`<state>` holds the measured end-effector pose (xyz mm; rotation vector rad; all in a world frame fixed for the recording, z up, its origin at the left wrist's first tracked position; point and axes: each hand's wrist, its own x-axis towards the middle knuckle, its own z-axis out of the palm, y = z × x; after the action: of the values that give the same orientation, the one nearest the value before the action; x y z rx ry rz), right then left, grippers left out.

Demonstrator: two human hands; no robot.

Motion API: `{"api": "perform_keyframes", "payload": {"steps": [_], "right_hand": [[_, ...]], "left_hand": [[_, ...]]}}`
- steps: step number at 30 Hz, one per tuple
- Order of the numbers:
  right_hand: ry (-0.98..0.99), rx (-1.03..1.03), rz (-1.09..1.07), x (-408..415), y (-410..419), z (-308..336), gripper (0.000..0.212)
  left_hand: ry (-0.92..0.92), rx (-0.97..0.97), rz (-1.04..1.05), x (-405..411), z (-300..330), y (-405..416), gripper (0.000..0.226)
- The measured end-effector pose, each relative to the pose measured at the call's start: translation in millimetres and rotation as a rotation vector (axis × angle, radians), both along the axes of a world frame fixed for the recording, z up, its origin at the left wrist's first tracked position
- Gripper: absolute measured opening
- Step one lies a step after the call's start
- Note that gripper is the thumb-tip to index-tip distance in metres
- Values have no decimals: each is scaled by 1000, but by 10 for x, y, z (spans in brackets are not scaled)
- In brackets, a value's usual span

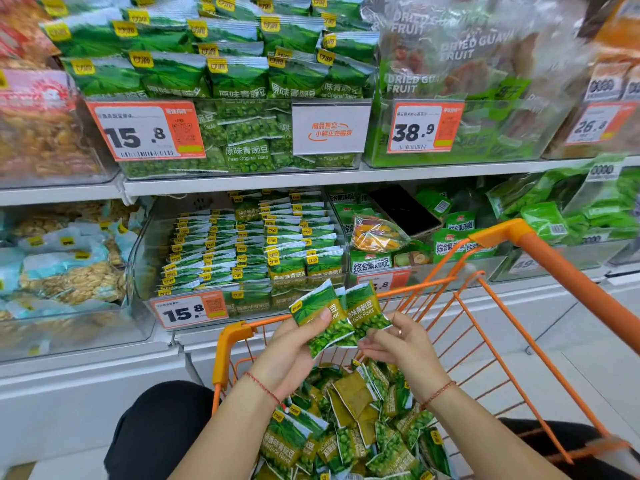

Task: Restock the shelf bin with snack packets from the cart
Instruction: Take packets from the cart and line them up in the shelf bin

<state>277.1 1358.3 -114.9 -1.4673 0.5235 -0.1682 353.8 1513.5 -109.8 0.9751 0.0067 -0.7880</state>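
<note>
My left hand (pixel 294 344) and right hand (pixel 398 341) both pinch small green garlic-pea packets (pixel 332 317); the clear plastic shelf bin (pixel 145 258) sits at eleven o'clock, left hand nearer.

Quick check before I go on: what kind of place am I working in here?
Almost certainly a grocery store's snack aisle: shelf bins of packaged snacks, orange price tags on the shelf edges, and an orange shopping cart filled with green snack packets.
</note>
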Motion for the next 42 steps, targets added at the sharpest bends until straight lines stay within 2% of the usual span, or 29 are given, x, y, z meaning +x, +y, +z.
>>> {"api": "perform_keyframes", "payload": {"steps": [1, 2, 5, 8, 10, 12, 14, 16, 20, 24, 28, 30, 33, 35, 38, 41, 42], "right_hand": [[-12, -3, 37, -10, 5, -1, 13], [-27, -7, 69, -26, 17, 3, 12], [-75, -109, 149, -45, 66, 14, 24], [-53, -311, 238, -60, 96, -25, 38], [-47, -418, 303, -84, 98, -41, 29], [-52, -359, 304, -97, 90, -60, 29], [-33, -280, 223, -89, 91, -43, 44], [-70, -307, 142, -81, 73, -36, 60], [-155, -458, 93, -92, 71, -10, 46], [-164, -475, 91, -73, 50, -53, 38], [-135, -465, 132, -76, 29, -75, 33], [-113, -424, 179, -77, 55, -80, 30], [-68, -315, 179, -73, 94, -89, 39], [-61, -245, 156, -76, 94, -69, 37], [-77, -291, 166, -80, 92, -22, 36], [-66, -373, 177, -97, 98, -22, 40], [-62, -381, 176, -108, 110, 1, 42]], "left_hand": [[-13, -6, -13, 0, -11, 15, 25], [-34, -18, -39, -6, -8, 28, 27], [-87, -9, -101, -20, 12, 21, 49], [-129, 47, -89, -58, -1, 14, 39], [-189, 84, -105, -73, 6, 14, 34], [-216, 102, -97, -63, 10, 19, 35], [-200, 115, -60, -31, 25, 33, 42], [-188, 121, -46, -12, 20, 40, 44], [-237, 161, -111, -61, -1, 18, 43], [-239, 179, -95, -67, -24, 9, 48], [-250, 186, -71, -69, -51, -11, 37], [-248, 201, -74, -74, -52, -11, 45], [-253, 234, -74, -79, -83, -5, 47], [-293, 294, -99, -68, -95, -8, 48], [-352, 373, -184, -80, -126, -17, 64], [-381, 400, -241, -102, -110, -30, 47], [-378, 405, -245, -96, -103, -42, 51]]}}
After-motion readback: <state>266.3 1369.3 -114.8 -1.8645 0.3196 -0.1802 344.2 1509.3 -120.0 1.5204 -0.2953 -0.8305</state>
